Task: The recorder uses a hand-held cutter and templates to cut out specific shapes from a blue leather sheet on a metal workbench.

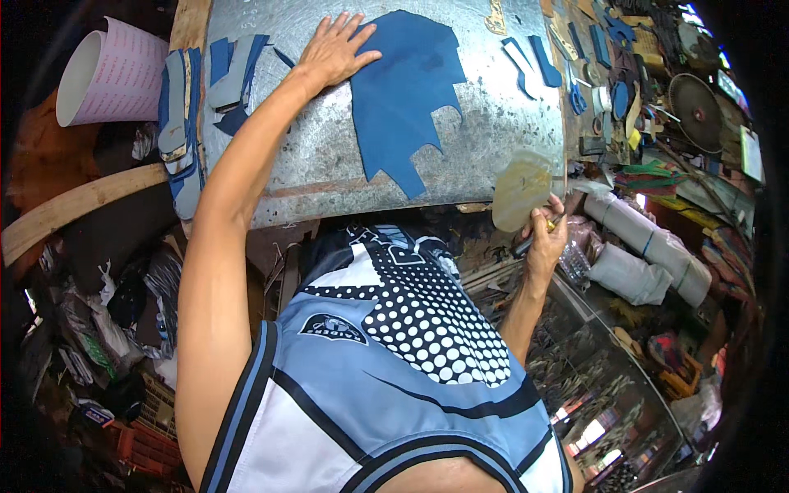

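A large sheet of blue leather-like material [407, 82] with a jagged, cut-out right side and lower end lies flat on the metal-topped table [308, 185]. My left hand [333, 53] rests flat beside its upper left edge, fingers spread, fingertips and thumb touching the sheet. At the table's front right corner, my right hand [546, 237] is closed on a rounded, translucent yellowish template [519, 193], held partly over the edge. A slim tool with a yellow part [554, 223] also shows between those fingers; its kind is hard to make out.
Stacked blue and grey cut pieces [238, 74] lie at the table's left, more strips [177, 123] on its wooden edge. Blue strips [544, 62] and blue-handled scissors [578, 100] are on the right. A rolled sheet [123, 74] stands far left; wrapped rolls [645, 234] lie right.
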`<control>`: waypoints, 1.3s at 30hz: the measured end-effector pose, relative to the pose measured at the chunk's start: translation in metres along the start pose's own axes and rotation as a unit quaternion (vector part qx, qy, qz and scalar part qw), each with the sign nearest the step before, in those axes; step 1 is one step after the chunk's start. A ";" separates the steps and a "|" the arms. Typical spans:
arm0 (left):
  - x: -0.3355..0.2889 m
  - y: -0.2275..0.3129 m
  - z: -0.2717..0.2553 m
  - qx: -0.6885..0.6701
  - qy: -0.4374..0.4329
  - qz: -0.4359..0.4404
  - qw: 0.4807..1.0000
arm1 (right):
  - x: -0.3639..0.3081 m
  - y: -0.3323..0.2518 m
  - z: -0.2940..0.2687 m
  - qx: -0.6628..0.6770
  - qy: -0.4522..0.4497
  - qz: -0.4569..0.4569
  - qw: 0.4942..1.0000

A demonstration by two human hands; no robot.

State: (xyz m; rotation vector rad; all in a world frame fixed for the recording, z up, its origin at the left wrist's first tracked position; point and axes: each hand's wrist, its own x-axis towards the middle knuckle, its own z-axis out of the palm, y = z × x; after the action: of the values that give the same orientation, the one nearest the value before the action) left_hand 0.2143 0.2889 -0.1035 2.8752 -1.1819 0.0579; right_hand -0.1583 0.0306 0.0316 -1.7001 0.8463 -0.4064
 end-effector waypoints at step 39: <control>0.041 0.049 0.008 -0.037 0.101 -0.113 0.988 | 0.132 0.039 -0.010 -0.018 -0.123 0.082 0.989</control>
State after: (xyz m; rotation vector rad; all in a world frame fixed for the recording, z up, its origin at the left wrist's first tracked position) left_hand 0.2093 0.2245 -0.1090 2.8342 -0.8027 0.2854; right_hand -0.0877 -0.0747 -0.0224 -1.6589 0.8073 -0.0672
